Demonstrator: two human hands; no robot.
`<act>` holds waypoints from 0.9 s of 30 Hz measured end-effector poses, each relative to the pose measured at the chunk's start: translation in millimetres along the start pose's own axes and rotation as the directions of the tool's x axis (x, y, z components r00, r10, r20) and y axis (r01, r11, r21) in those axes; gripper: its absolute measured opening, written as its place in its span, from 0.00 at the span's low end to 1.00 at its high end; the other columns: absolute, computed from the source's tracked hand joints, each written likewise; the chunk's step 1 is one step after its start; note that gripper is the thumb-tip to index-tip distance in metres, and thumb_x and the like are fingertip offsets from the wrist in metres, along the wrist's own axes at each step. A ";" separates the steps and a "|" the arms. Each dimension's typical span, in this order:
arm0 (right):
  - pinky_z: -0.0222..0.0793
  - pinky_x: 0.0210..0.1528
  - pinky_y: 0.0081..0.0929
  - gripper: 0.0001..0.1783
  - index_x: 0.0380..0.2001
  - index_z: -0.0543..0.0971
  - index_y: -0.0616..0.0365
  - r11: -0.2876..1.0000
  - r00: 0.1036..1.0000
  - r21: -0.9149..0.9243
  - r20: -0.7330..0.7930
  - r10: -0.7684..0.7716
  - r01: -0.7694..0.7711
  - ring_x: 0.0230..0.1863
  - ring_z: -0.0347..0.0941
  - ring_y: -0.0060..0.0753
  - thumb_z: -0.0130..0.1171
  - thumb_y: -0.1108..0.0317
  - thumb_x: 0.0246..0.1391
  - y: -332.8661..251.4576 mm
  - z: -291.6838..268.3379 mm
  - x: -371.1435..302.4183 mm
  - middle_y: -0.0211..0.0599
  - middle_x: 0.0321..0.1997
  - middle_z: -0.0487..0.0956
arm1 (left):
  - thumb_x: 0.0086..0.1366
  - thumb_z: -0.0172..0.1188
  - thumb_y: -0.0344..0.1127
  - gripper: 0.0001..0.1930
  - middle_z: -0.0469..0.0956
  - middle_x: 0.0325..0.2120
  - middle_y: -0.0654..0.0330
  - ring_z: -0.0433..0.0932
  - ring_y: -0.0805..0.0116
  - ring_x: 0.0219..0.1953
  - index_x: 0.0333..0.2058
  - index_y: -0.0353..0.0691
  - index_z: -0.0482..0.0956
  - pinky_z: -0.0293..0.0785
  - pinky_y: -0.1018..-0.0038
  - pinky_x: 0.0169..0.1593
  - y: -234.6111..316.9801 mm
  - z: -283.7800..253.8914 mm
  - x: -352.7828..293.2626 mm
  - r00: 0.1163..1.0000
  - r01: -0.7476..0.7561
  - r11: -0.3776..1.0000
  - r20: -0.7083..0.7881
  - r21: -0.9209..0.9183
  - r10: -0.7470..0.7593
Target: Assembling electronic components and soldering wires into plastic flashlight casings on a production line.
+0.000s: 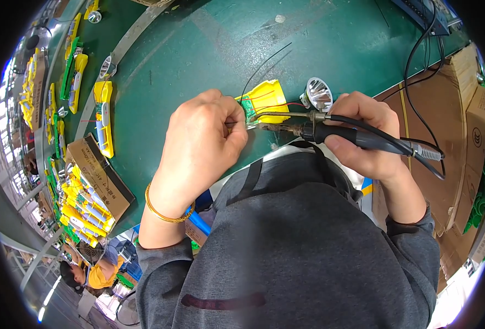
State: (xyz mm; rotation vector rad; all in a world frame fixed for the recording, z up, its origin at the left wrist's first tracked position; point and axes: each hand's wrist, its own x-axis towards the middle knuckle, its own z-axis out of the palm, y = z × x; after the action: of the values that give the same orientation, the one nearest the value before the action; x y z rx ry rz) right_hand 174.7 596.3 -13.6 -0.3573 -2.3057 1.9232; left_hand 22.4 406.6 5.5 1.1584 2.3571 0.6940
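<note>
My right hand point(370, 134) is wrapped round a soldering iron point(341, 136) with a black handle, and a thin metal feed tube point(286, 114) runs along it. The iron's tip reaches the lower edge of a small green circuit board point(247, 109). That board sits at the left end of a yellow plastic housing point(269, 98). My left hand point(207, 134) is closed in a pinch against the board's left side; what its fingers grip is hidden. A thin black wire point(260, 67) sticks up from the board. Red wire joins the housing side to a round silver reflector point(317, 93).
Yellow lamp bodies fill a cardboard box point(106, 174) at the left. Another yellow lamp body point(104, 118) lies beside a metal rail point(124, 49). Black cables hang at the right from a blue unit point(421, 16). Cardboard point(437, 142) stands at the right; a person point(97, 271) sits far left.
</note>
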 end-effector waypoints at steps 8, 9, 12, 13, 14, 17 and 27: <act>0.53 0.24 0.20 0.10 0.24 0.72 0.63 0.998 1.000 -0.061 0.001 0.008 -0.008 0.21 0.59 0.19 0.62 0.72 0.37 -4.7 -2.6 2.5 0.30 0.20 0.69 | 0.46 0.57 0.25 0.01 0.71 0.18 0.53 0.73 0.54 0.24 0.19 0.35 0.74 0.69 0.64 0.30 1.6 1.8 0.4 1.000 -0.018 1.000 -0.019 0.006 0.018; 0.59 0.24 0.19 0.10 0.25 0.73 0.62 0.998 1.000 -0.068 0.007 -0.003 0.004 0.21 0.64 0.19 0.64 0.71 0.38 -5.1 -3.5 3.8 0.31 0.20 0.72 | 0.46 0.57 0.25 0.01 0.71 0.18 0.53 0.73 0.54 0.24 0.19 0.35 0.74 0.69 0.64 0.30 1.2 1.9 0.9 1.000 -0.014 1.000 -0.010 0.012 0.014; 0.64 0.25 0.19 0.10 0.25 0.74 0.62 0.997 1.000 -0.075 -0.010 -0.030 0.029 0.21 0.69 0.18 0.65 0.72 0.39 -2.6 -5.2 5.3 0.30 0.20 0.75 | 0.46 0.57 0.25 0.01 0.71 0.19 0.53 0.73 0.54 0.24 0.19 0.35 0.74 0.69 0.64 0.30 0.3 2.6 2.6 1.000 -0.011 1.000 -0.007 0.018 0.011; 0.65 0.26 0.18 0.10 0.25 0.74 0.61 0.996 0.998 -0.075 -0.032 -0.046 0.043 0.22 0.68 0.17 0.65 0.72 0.39 -1.2 -6.5 5.3 0.29 0.21 0.75 | 0.46 0.57 0.25 0.01 0.71 0.19 0.52 0.73 0.54 0.24 0.19 0.35 0.74 0.69 0.64 0.30 0.1 2.7 3.5 1.000 -0.011 1.000 -0.012 0.020 0.011; 0.65 0.26 0.18 0.10 0.25 0.74 0.61 0.996 0.998 -0.076 -0.033 -0.046 0.044 0.22 0.68 0.17 0.65 0.72 0.39 0.0 -9.8 4.5 0.29 0.21 0.75 | 0.46 0.57 0.25 0.01 0.71 0.19 0.52 0.73 0.54 0.24 0.19 0.35 0.74 0.69 0.64 0.30 -0.3 2.2 5.3 1.000 -0.012 1.000 -0.013 0.020 0.013; 0.65 0.28 0.17 0.08 0.26 0.73 0.61 0.962 0.995 0.271 -0.089 0.036 -0.010 0.24 0.70 0.17 0.61 0.76 0.41 4.5 -15.6 0.0 0.30 0.23 0.76 | 0.46 0.57 0.26 0.02 0.71 0.19 0.52 0.73 0.53 0.24 0.19 0.35 0.73 0.69 0.63 0.29 -0.2 -0.4 5.4 1.000 -0.006 1.000 -0.018 -0.015 0.006; 0.69 0.22 0.18 0.13 0.33 0.68 0.59 0.811 0.898 0.568 -0.417 0.139 0.138 0.22 0.70 0.24 0.56 0.62 0.52 5.8 -31.3 -7.7 0.37 0.24 0.73 | 0.49 0.60 0.26 0.04 0.74 0.24 0.54 0.75 0.52 0.27 0.27 0.37 0.77 0.73 0.65 0.31 11.0 -38.7 14.5 0.981 -0.193 0.980 -0.011 0.035 0.194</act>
State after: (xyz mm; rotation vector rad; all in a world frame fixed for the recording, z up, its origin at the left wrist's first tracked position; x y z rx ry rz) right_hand 190.3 625.1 -13.0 -0.6341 -1.3403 2.1486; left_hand -1.0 414.7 40.4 1.4163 2.2964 0.7309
